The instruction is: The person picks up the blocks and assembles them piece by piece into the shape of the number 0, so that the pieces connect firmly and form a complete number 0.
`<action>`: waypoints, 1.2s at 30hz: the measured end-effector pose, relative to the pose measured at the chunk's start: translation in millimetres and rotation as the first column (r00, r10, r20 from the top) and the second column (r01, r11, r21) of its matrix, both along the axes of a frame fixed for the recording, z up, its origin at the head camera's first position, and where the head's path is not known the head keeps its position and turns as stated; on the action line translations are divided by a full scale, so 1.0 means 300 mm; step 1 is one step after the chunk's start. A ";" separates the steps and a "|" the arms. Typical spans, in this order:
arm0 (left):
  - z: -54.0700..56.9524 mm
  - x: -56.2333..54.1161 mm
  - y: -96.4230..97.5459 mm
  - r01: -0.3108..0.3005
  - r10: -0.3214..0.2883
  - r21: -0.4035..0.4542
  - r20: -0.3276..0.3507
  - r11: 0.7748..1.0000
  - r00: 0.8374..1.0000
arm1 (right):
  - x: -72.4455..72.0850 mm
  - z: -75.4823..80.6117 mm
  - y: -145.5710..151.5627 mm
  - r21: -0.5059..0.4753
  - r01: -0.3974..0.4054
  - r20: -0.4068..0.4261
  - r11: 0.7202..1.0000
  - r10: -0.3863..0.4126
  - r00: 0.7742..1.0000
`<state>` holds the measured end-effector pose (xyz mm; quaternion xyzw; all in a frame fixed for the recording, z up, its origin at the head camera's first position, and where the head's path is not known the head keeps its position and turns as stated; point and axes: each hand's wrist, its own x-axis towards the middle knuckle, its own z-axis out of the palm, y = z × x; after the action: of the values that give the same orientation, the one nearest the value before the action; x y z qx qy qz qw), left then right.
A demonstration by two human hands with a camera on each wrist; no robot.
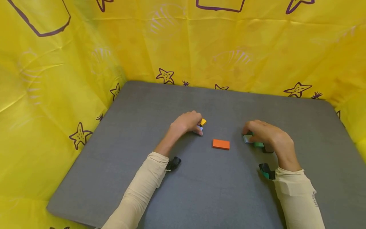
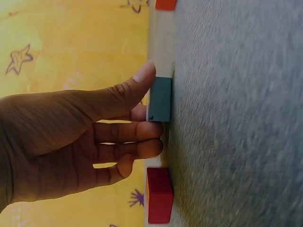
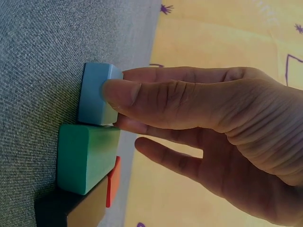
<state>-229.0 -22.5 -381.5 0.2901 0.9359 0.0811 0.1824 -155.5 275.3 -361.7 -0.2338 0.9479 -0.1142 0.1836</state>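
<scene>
My left hand (image 1: 187,122) reaches down to the grey surface, its thumb and index finger at a light blue block (image 1: 199,128); that block (image 2: 161,99) looks teal in the left wrist view. Just beyond it shows a yellow block (image 1: 203,121). A red block (image 2: 160,196) stands beside the outer fingers in the left wrist view. Over on the right, my right hand (image 1: 267,133) pinches another light blue block (image 3: 97,94) between thumb and fingers. This one touches a green block (image 3: 87,158), with a dark block (image 3: 71,210) following in the row.
An orange block (image 1: 221,144) lies between the hands. In the right wrist view, a red-orange block (image 3: 113,182) shows behind the row. Yellow patterned cloth (image 1: 200,47) rises behind and left of the grey surface (image 1: 200,190). Dark devices sit under both wrists.
</scene>
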 end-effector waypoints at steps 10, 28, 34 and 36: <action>-0.009 0.039 0.053 0.042 -0.038 0.032 -0.097 0.999 0.995 | -0.019 -0.017 -0.028 -0.017 -0.044 -0.031 0.999 0.044 0.999; -0.019 0.060 0.085 0.084 -0.083 0.010 -0.096 0.996 0.992 | -0.042 -0.051 -0.106 -0.064 -0.086 -0.053 0.994 0.083 0.995; -0.024 0.064 0.092 0.080 -0.079 0.000 -0.110 0.997 0.991 | -0.046 -0.071 -0.118 -0.114 -0.098 -0.062 0.989 0.092 0.994; -0.025 0.067 0.101 0.061 -0.062 -0.013 -0.117 0.998 0.991 | -0.047 -0.076 -0.118 -0.133 -0.096 -0.061 0.986 0.089 0.994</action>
<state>-208.9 7.9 -388.9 0.3224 0.9360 0.0537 0.1307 -169.6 240.0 -384.6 -0.2924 0.9308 -0.1636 0.1463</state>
